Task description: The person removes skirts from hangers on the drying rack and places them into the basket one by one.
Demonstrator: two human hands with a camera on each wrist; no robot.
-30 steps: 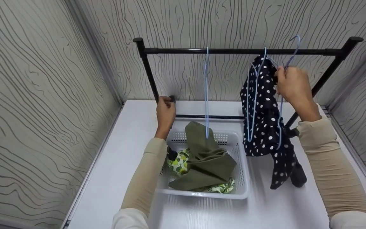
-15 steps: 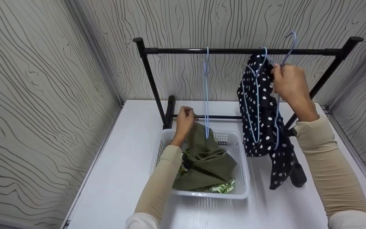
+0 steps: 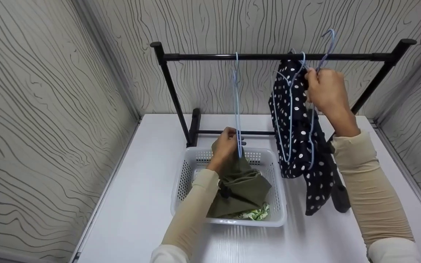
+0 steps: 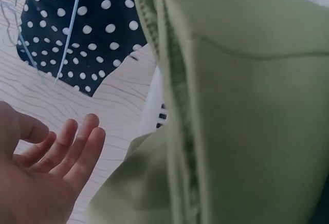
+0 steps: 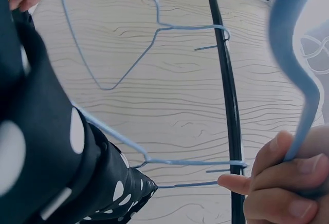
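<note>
My right hand (image 3: 327, 89) grips a blue wire hanger (image 5: 303, 95) just below its hook, which stands above the rack's top bar. Close beside it hangs a navy polka-dot garment (image 3: 298, 142), with another blue hanger (image 3: 291, 120) in front of it. My left hand (image 3: 226, 147) is over the basket's back edge, next to a bare blue hanger (image 3: 238, 120) on the bar. In the left wrist view its fingers (image 4: 85, 147) are loosely bent and hold nothing. Below it, an olive green garment (image 3: 249, 191) lies heaped in the white basket (image 3: 280, 215).
A black clothes rack (image 3: 203, 57) stands across the back of the white table (image 3: 133, 197), its feet at either side. Under the olive garment a green and white printed cloth (image 3: 260, 213) peeks out. Patterned walls (image 3: 42, 109) enclose the table.
My left hand has moved right, from the rack's left post to the bare hanger above the olive garment. The right hand, with its hanger, has shifted slightly left and up.
</note>
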